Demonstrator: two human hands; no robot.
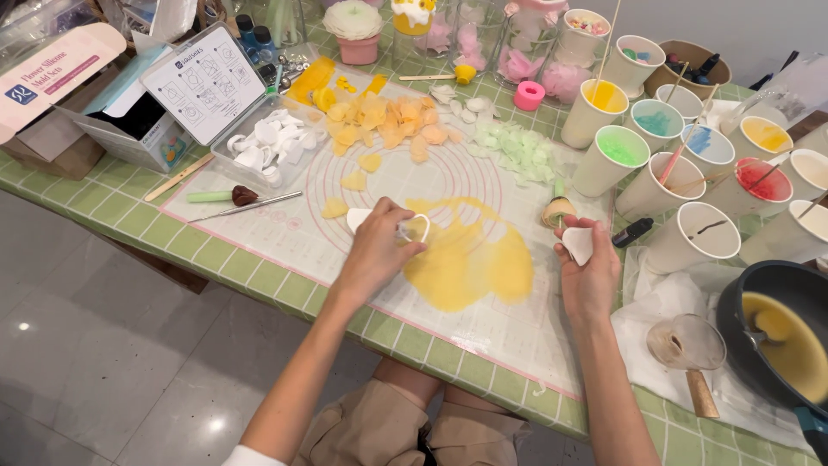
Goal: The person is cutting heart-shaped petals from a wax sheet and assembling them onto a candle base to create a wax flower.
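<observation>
Left hand is pinching a white petal mould over the yellow wax sheet; right hand is gripping another mould to the right.

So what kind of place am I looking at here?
Likely a craft workshop table, perhaps for wax flower making. A silicone mat carries a poured yellow sheet and cut petals; paper cups hold coloured wax or dye, and a pot holds yellow liquid.

I see a counter under green checked cloth, grey glossy floor tiles reflecting ceiling lights, pale wall behind.
</observation>
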